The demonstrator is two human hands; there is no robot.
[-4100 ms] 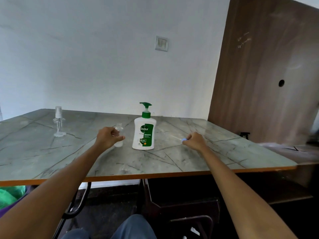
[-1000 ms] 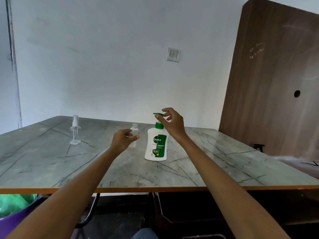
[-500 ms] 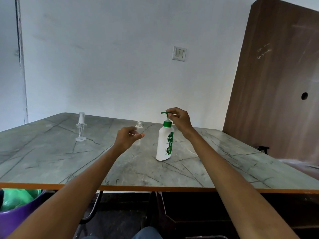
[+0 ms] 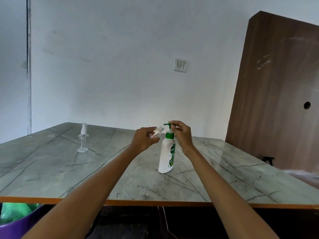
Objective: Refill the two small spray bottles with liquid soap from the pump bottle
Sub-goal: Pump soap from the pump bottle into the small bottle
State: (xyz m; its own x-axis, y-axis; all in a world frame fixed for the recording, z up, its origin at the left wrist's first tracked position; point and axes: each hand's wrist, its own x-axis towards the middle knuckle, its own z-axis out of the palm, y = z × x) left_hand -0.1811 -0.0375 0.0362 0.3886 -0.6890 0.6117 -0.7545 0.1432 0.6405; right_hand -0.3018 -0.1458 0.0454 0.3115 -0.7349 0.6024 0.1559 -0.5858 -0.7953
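A white pump bottle (image 4: 166,154) with a green pump head stands upright on the marble-patterned table (image 4: 51,169). My right hand (image 4: 181,135) rests its fingers on top of the green pump head. My left hand (image 4: 144,139) holds a small clear bottle (image 4: 157,132) without its cap, tilted with its open neck right under the pump's spout. A second small clear spray bottle (image 4: 83,138), with its sprayer on, stands upright at the table's far left.
A brown wooden board (image 4: 276,94) leans against the wall at the right. A purple bin with a green bag (image 4: 15,219) sits below the table's orange front edge at the left. A small dark object (image 4: 267,159) lies at the table's right edge.
My left hand has lifted the open small bottle up and to the right until its neck meets the pump's spout. My right hand stays on the pump head.
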